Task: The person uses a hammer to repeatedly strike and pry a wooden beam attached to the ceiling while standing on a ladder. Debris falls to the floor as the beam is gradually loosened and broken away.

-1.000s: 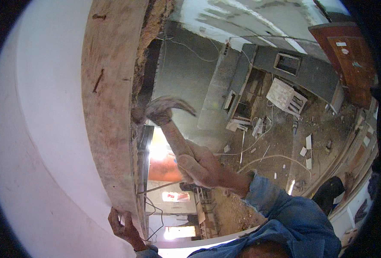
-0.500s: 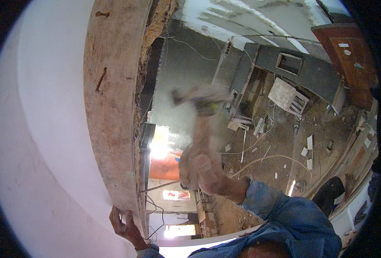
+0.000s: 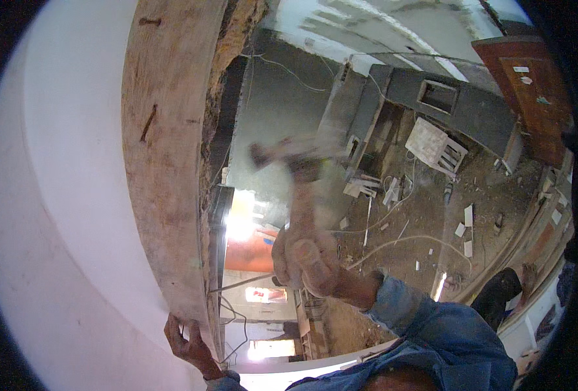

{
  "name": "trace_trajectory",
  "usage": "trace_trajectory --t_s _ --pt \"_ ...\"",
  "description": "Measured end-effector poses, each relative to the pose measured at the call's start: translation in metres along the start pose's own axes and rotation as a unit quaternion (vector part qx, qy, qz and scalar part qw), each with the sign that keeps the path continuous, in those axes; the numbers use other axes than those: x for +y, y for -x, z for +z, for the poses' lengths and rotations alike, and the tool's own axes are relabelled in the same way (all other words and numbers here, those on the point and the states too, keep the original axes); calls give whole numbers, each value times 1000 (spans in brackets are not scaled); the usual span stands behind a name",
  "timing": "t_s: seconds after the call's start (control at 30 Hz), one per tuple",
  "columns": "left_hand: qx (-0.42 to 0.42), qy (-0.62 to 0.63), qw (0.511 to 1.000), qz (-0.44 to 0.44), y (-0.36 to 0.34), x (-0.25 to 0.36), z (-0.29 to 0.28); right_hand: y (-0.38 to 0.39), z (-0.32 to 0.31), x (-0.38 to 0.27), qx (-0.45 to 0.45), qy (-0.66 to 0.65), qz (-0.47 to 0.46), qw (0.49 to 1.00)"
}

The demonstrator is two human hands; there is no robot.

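My right hand (image 3: 307, 264) is closed around the wooden handle of a claw hammer (image 3: 303, 203), whose blurred head is raised right of a worn wooden board (image 3: 165, 169). My left hand (image 3: 188, 345) is at the lower end of that board, fingertips pinched on a thin item that looks like a nail (image 3: 182, 331). Two bent rusty nails (image 3: 148, 124) stick out higher up the board. A pale curved surface (image 3: 74, 195) runs along the board's left, and a rough broken edge runs along its right.
A room strewn with rubble (image 3: 393, 260) holds an upturned white plastic chair (image 3: 426, 143), loose cables and white scraps. A brown wooden door (image 3: 530, 98) is at the upper right. Someone's dark-clothed leg (image 3: 494, 293) shows at right; I cannot tell whose. Bright openings are at lower middle.
The hammer in my right hand has swung from the board's edge to the right, away from it, and is blurred. My left hand stays at the board.
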State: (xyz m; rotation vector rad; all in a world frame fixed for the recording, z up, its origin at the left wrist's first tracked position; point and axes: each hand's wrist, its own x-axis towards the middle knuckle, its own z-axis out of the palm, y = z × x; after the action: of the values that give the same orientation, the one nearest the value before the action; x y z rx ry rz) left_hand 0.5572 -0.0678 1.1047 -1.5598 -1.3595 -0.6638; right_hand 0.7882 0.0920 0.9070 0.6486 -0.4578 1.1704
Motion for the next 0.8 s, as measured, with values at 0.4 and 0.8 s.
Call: trace_trajectory --t_s 0.4,0.8 --pt "5 51 997 -58 2 7 0 -2 -6 -1 -35 111 145 983" --pt "7 -33 999 -20 8 -5 5 23 -40 -1 18 95 234 967"
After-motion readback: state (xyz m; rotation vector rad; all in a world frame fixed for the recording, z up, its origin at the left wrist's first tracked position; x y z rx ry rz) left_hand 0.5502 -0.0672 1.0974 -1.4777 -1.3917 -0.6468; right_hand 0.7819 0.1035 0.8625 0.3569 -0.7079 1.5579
